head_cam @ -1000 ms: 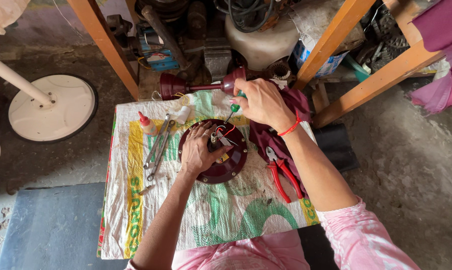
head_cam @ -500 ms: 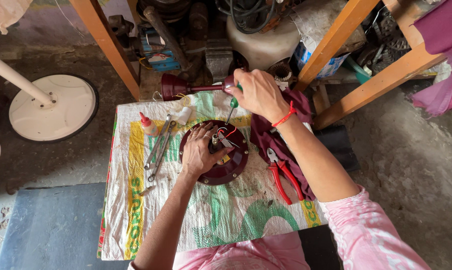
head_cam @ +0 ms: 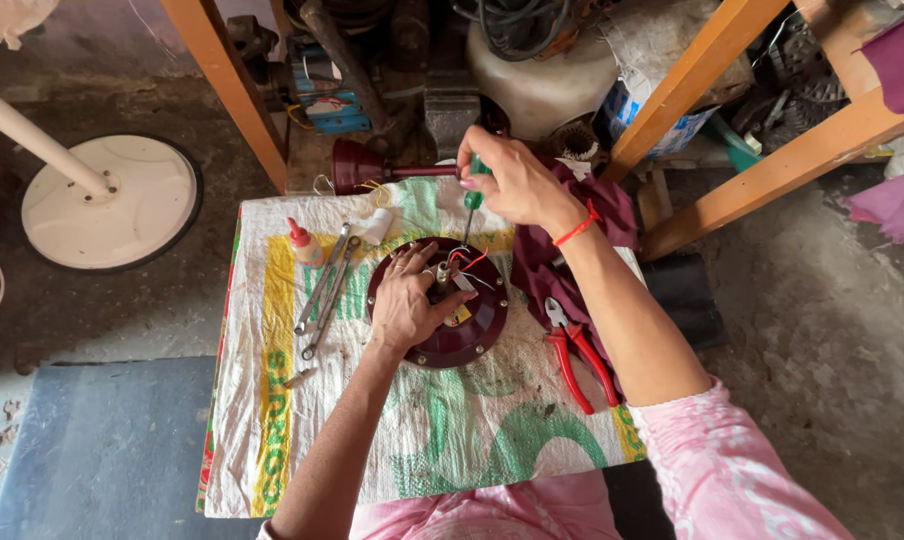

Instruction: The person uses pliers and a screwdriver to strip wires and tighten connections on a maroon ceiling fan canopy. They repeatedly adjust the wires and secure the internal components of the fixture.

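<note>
A round maroon fan motor housing (head_cam: 472, 335) lies on a printed woven sack (head_cam: 412, 430) spread over a small table. My left hand (head_cam: 407, 300) rests flat on the housing, fingers by its centre shaft and loose wires. My right hand (head_cam: 517, 180) is raised above the housing's far edge, gripping a green-handled screwdriver (head_cam: 472, 200) whose tip points down toward the wires.
Red-handled pliers (head_cam: 577, 355) lie right of the housing on a maroon cloth (head_cam: 542, 270). Two spanners (head_cam: 324, 290) and a small red-capped bottle (head_cam: 305, 243) lie to its left. A maroon fan part with a rod (head_cam: 357, 165) sits behind. Orange wooden frame legs (head_cam: 232, 90) and a white fan base (head_cam: 107, 200) stand around.
My right hand has lifted up and away with the screwdriver, from low over the housing to above its far edge. The left hand stays on the housing.
</note>
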